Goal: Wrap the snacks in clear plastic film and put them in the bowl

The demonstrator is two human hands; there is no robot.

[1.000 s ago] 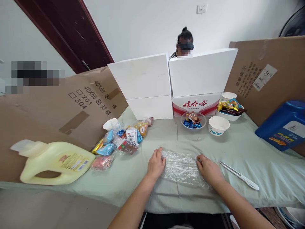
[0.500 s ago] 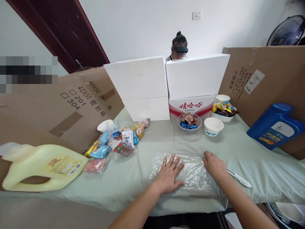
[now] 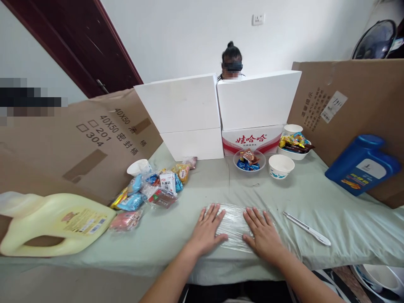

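Note:
A clear plastic bag or sheet (image 3: 234,227) lies flat on the cloth-covered table at the near edge, its surface wrinkled. My left hand (image 3: 208,227) presses on its left part with fingers stretched out. On its right part lies my right hand (image 3: 262,232), palm down and fingers spread. Parts of the plastic are hidden beneath both hands. To the right of my right hand rests a slim white tool (image 3: 307,228), perhaps a utility knife or a pen.
Wrapped snacks (image 3: 151,189) lie in a pile at left beside a yellow jug (image 3: 59,223). A snack bowl (image 3: 249,160), a white paper bowl (image 3: 280,166) and a blue bottle (image 3: 362,166) are at right. White boxes (image 3: 189,105) stand behind; a person (image 3: 232,57) is beyond them.
My right hand has moved left from the plastic's right edge and now lies flat on it. My left hand has shifted slightly left. The slim tool's far end is now uncovered.

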